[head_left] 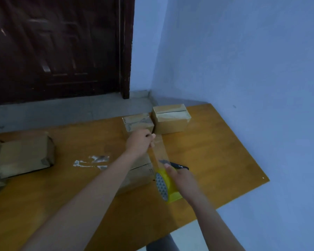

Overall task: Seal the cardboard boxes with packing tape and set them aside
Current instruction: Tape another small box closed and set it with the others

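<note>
Left hand (140,142) pinches the tape's free end, right hand (181,178) grips the yellow roll (168,187), keeping the strip taut over the box (140,174). Two taped boxes (170,120) wait at the desk's (216,151) far edge.

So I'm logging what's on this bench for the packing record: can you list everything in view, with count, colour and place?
tape roll: one, yellow with a patterned core, held above the table's near right part
tape strip: one, clear, stretched from the roll to the left hand
box being taped: one, brown, under the strip, partly hidden by the arms
far boxes: two, brown, taped tops, side by side at the far edge
left boxes: at least two, brown, at the left edge
cutter: one, dark, beside the right hand; blurred
tape scraps: several, whitish, on the table
table: one, orange-brown wood
door: one, dark brown, behind
left hand: pinches the strip's end
right hand: grips the roll
</note>
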The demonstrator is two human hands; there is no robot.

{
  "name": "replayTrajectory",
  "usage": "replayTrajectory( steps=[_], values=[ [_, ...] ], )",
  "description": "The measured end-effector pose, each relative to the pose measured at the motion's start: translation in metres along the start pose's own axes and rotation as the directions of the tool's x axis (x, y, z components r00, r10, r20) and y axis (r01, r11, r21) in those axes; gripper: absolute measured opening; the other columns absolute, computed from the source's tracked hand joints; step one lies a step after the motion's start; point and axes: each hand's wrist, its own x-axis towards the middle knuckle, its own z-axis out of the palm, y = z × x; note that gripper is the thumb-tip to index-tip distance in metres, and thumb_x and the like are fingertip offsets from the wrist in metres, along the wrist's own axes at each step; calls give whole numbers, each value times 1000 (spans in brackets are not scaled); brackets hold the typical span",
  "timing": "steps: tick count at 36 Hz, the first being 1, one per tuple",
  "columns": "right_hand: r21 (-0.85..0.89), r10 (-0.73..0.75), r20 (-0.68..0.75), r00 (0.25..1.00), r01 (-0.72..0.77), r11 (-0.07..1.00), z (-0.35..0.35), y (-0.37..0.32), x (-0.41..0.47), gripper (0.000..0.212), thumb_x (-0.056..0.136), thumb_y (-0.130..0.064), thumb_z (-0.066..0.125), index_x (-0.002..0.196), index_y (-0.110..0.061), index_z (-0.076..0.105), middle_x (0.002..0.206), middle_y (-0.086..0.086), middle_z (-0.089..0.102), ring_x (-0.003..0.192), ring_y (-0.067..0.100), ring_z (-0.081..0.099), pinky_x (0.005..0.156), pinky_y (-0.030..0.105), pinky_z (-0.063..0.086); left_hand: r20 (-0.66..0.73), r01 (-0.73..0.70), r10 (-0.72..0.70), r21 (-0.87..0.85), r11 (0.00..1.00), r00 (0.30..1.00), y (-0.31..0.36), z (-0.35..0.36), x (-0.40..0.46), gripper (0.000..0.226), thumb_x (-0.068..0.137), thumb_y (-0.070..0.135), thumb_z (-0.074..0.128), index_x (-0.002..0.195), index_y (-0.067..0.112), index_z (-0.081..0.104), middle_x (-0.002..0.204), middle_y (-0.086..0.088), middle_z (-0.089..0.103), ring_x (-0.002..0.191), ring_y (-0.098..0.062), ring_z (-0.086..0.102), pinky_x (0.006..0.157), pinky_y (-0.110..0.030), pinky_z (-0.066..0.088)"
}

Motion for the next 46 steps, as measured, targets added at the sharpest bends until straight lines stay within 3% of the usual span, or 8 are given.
replayTrajectory(
  steps=[4, 11, 17, 30, 34, 42, 44, 46],
  values=[
    [80, -32, 54, 998, 28, 996, 7, 12, 5, 92, 65, -87, 45, 78, 3, 60, 69, 17, 61, 65, 30, 62, 61, 43, 47, -16, 8, -9, -75, 997, 1000, -27, 2, 8, 30, 94, 21, 58, 66, 12, 63, 67, 1, 69, 70, -24, 66, 79, -45, 53],
    [-5, -55, 123, 991, 56, 998, 19, 24, 9, 31, 93, -39, 54, 73, -16, 50, 65, 3, 43, 58, 14, 41, 49, 22, 30, -82, 60, -57, 43, 997, 995, -64, 22, 6, 26, 94, 34, 57, 78, 17, 67, 75, -2, 66, 73, -21, 61, 64, -36, 45],
    [-31, -34, 123, 992, 38, 999, 27, 22, 15, 32, 93, -39, 53, 70, -17, 50, 57, -6, 39, 50, 6, 35, 48, 21, 27, -191, 98, -76, 111, 989, 979, -74, 35, 8, 27, 96, 37, 53, 84, 17, 67, 82, 6, 61, 74, -12, 54, 61, -30, 39],
    [-140, 95, 54, 994, -86, 986, 38, 4, 23, 44, 94, -32, 51, 59, -17, 29, 56, -4, 30, 49, 8, 30, 41, 22, 20, -276, 170, -129, 130, 977, 952, -71, 36, 9, 28, 97, 32, 51, 83, 13, 65, 77, 2, 57, 70, -15, 50, 50, -24, 27],
    [-152, 108, 74, 991, -96, 984, 41, 5, 21, 34, 95, -35, 49, 68, -15, 44, 61, -5, 37, 53, 5, 35, 43, 19, 25, -257, 184, -136, 172, 968, 957, -73, 36, 10, 28, 97, 34, 50, 85, 14, 66, 80, 1, 60, 73, -17, 52, 54, -28, 30],
    [-159, 157, 46, 987, -148, 976, 44, 5, 31, 42, 94, -38, 50, 61, -17, 34, 60, -4, 35, 52, 7, 34, 44, 22, 23, -184, 230, -192, 214, 949, 964, -69, 29, 18, 32, 97, 36, 49, 84, 12, 67, 80, -6, 65, 75, -23, 60, 64, -33, 47],
    [-133, 161, 57, 985, -153, 979, 43, 4, 31, 38, 95, -36, 50, 65, -14, 43, 64, 1, 43, 56, 10, 43, 51, 27, 32, -142, 263, -234, 236, 936, 962, -68, 28, 21, 31, 97, 35, 50, 87, 12, 68, 85, -3, 66, 78, -22, 60, 65, -33, 47],
    [-90, 171, 62, 983, -165, 982, 41, 1, 28, 35, 95, -34, 50, 95, -1, 63, 92, 15, 63, 86, 24, 61, 75, 37, 45, -95, 307, -292, 241, 921, 952, -68, 28, 24, 28, 97, 35, 52, 91, 14, 69, 89, -3, 67, 80, -21, 60, 64, -29, 45]
  ],
)
